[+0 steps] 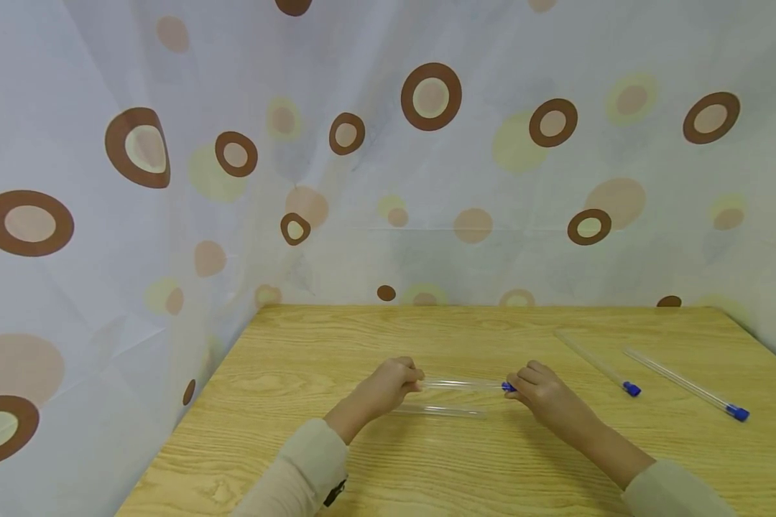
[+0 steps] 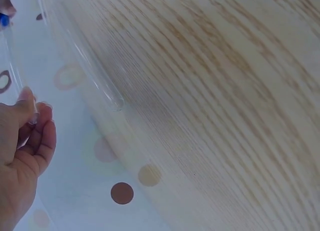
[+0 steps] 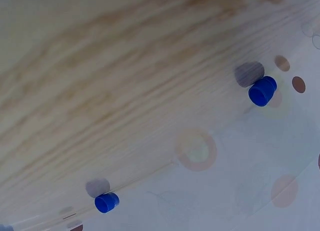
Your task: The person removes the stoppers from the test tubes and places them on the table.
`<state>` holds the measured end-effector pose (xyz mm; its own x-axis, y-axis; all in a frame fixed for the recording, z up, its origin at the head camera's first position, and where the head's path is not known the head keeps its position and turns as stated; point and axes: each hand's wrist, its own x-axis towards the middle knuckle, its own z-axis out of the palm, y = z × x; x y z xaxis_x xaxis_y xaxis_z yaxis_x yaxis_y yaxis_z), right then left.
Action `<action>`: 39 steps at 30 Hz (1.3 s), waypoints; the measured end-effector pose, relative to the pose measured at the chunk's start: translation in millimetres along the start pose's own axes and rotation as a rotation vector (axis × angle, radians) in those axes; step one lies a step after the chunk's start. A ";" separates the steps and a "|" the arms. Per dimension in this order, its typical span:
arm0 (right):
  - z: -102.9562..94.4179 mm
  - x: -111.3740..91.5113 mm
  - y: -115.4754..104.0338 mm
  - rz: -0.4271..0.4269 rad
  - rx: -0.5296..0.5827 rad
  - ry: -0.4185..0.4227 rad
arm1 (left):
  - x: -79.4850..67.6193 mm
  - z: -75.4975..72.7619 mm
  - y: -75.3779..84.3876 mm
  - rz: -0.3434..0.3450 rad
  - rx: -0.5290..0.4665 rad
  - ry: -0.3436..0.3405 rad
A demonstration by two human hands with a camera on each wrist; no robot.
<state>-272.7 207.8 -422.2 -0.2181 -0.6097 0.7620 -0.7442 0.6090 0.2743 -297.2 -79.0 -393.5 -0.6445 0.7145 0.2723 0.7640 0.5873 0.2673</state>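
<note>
Above the table both hands hold a clear test tube (image 1: 462,385) sideways. My left hand (image 1: 391,386) pinches its left end between thumb and fingers; the left wrist view shows this hand (image 2: 22,146) at the left edge. At the other end my right hand (image 1: 543,391) pinches a blue cap (image 1: 507,387), partly hidden by the fingers. How far the cap sits on the tube I cannot tell. A second clear tube (image 1: 442,411), with no cap visible, lies on the table just nearer, its rounded end (image 2: 117,102) showing in the left wrist view.
On the right of the wood-grain table (image 1: 297,345) lie two clear tubes with blue caps, one tube (image 1: 591,357) farther in and another tube (image 1: 679,378) near the right side. Their caps (image 3: 262,91) show in the right wrist view. A spotted curtain (image 1: 388,165) surrounds the table's back and sides.
</note>
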 end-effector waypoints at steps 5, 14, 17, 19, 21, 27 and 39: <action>-1.0 0.6 1.1 0.020 0.049 -0.041 | 0.0 0.7 0.6 -0.005 0.005 0.014; -7.3 -0.1 -2.0 0.179 0.115 -0.143 | 0.6 1.2 6.6 0.015 0.032 0.079; -8.5 -0.1 -2.0 0.193 0.110 -0.153 | 0.8 0.2 8.5 0.020 0.038 0.083; -9.0 0.7 -1.6 0.188 0.111 -0.155 | 0.6 -0.5 9.3 0.020 0.037 0.082; -9.7 0.8 -0.8 0.186 0.132 -0.158 | 0.3 -0.9 9.7 0.023 0.034 0.082; -12.1 1.8 -0.1 0.184 0.188 -0.171 | -0.9 0.5 8.4 0.033 0.022 0.086; -12.5 2.0 -0.7 0.171 0.231 -0.172 | -1.5 1.8 7.3 0.045 0.041 0.091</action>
<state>-264.7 212.5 -413.5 -0.4404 -0.5973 0.6703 -0.8068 0.5908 -0.0037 -290.6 -75.1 -393.6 -0.6084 0.7042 0.3660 0.7916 0.5717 0.2158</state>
